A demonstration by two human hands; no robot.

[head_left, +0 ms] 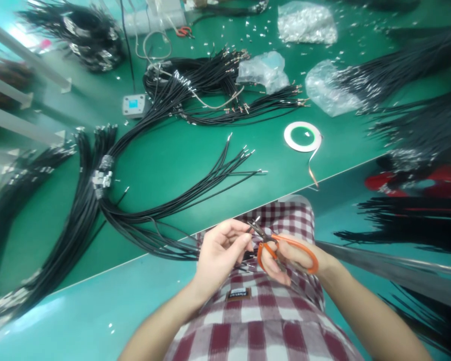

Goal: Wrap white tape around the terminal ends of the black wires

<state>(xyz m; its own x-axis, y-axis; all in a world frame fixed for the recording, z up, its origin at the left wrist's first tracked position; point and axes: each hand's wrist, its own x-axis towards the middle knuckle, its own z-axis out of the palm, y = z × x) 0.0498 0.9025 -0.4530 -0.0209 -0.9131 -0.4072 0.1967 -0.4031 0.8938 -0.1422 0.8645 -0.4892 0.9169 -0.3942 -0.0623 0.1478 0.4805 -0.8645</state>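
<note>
One checked cloth (248,321) lies nearest, over the person's lap. Above it the left hand (220,253) pinches a wire (257,219) near its metal tip, at the blades of the snips (266,237); the right hand (283,254) grips their orange handles. Beyond, a black bundle (190,193), bound near the left (102,179), fans across the green table (161,160). Farther off sit a tape reel (288,140), a small box (134,105), plastic bags (263,72) and red-handled pliers (184,32).

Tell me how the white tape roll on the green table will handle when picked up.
The white tape roll looks thin, so it's probably light. Lying flat, it seems unlikely to roll. Its loose, curving tail would likely dangle.
</note>
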